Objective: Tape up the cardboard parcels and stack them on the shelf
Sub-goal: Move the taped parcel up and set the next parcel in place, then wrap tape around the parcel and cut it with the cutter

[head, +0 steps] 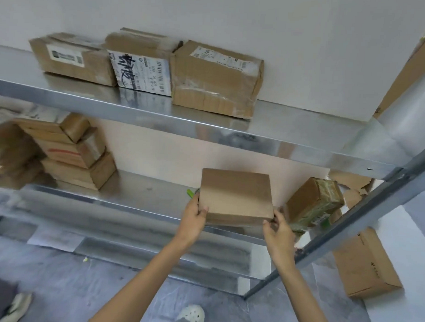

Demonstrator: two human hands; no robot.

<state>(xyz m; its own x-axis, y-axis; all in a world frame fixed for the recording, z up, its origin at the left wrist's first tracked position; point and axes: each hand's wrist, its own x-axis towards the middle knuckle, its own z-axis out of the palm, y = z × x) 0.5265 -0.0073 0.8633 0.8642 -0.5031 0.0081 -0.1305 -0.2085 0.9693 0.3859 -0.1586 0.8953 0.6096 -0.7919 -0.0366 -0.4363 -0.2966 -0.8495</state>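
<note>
Both hands hold one flat cardboard parcel (236, 194) at the front edge of the middle shelf (138, 194) of a metal rack. The left hand (195, 217) grips the near left corner, with the thumb lying on the top face and the other fingers curled around the side. The right hand (277, 229) grips the near right corner with its fingers bent around the edge. The parcel is level, with its plain brown top face upward (I cannot tell if its bottom already rests on the metal or is a little above it).

Just beside it on the right stands a tilted parcel with green tape (313, 203), close to the right hand. A small green object (189, 193) shows behind the left corner of the held parcel; it is too hidden to identify. Further left on the same shelf there is a stack of parcels (74, 153).

On the top shelf (292, 130) three parcels stand in a row against the wall, touching each other: a low one (73, 59), one with a big label and black handwriting (141, 66), and a crumpled one (214, 81).

On the floor at the right, a brown box (364, 265) leans outside the rack, and a white shoe (193, 315) is below.
</note>
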